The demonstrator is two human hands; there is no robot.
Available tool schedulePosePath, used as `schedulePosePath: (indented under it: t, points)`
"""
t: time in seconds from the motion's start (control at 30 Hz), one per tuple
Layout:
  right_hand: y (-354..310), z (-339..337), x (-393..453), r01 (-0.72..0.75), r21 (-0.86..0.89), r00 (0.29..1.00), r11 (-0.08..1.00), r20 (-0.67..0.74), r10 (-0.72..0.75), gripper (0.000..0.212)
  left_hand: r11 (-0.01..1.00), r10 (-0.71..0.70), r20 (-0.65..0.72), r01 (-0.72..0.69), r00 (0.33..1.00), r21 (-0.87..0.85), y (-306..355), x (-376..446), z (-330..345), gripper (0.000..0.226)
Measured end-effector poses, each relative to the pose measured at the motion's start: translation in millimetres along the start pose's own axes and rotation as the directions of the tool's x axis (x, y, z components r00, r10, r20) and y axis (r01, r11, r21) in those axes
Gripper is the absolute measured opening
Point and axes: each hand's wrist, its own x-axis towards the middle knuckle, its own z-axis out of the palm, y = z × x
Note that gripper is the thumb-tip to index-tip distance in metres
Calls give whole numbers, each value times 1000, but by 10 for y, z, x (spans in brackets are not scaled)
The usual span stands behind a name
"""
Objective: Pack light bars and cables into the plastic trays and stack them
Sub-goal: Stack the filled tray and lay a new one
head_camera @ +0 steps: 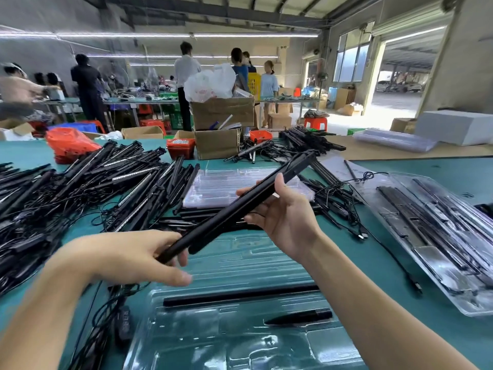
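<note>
From the head view, the person is holding a bundle of black light bars (pixel 240 206) slantwise above the green table (pixel 400 252), both hands sharing the load. The left hand (pixel 138 257) is curling its fingers round the near, lower end of the bundle, and the right hand (pixel 282 217) is cupping the middle from beneath, with the thumb pressing over the top edge. The far end of the bundle is pointing away toward the back of the table.

Directly below the hands an open plastic tray (pixel 234 340) is lying, and it is already carrying one long bar (pixel 240 295) in an upper slot and a shorter black piece (pixel 301 316) in a pocket beneath it. A filled tray (pixel 440 236) is sitting off to the right, well apart. A heap of loose bars and cables (pixel 80 188) is covering the left side, and a pile of empty clear trays (pixel 232 185) is waiting behind the hands.

The packing step looks to be under way: bars are being brought over for seating. The next move is probably calling for swinging the bundle parallel to the tray's slots, then lowering a bar into a free groove beside the one already lying there
</note>
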Motion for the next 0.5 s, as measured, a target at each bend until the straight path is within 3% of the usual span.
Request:
schedulePosePath:
  t: [0.1,0.2,0.23,0.27,0.3,0.33,0.37,0.4,0.43,0.47,0.5]
  points:
    - [19,-34,10,5,47,1000,999,-28,-4,44,984,-39,-44,30,998,-174,-321,6,-79,5]
    - [68,-44,1,-41,125,998,991,-33,45,51,955,-53,-205,-10,977,-295,-616,31,-223,40]
    - [86,-43,2,-53,131,998,990,-29,57,51,952,-61,-348,-50,936,-302,-677,51,-265,46]
    - [106,-39,4,-65,112,998,992,-21,67,48,959,-81,-562,-90,823,-269,-732,84,-305,48]
    - [125,-22,3,-79,76,997,994,-5,79,47,974,-90,-794,-114,602,-197,-781,148,-336,49]
    - [146,2,4,-95,42,995,995,19,94,49,980,-69,-945,-156,320,-124,-778,187,-328,48]
    - [170,28,5,-113,30,992,993,50,112,52,959,-42,-996,-277,76,-62,-724,210,-294,44]
    - [187,44,6,-127,45,989,991,78,124,53,902,-19,-998,-431,-57,8,-668,245,-251,38]
    - [192,57,9,-135,82,987,987,99,126,53,846,6,-991,-528,-134,77,-640,288,-207,32]
    - [183,61,12,-131,127,987,983,110,117,50,807,-6,-993,-587,-117,65,-602,314,-168,32]
    - [166,64,18,-116,173,989,978,112,98,44,798,-52,-998,-600,26,-57,-594,324,-159,33]
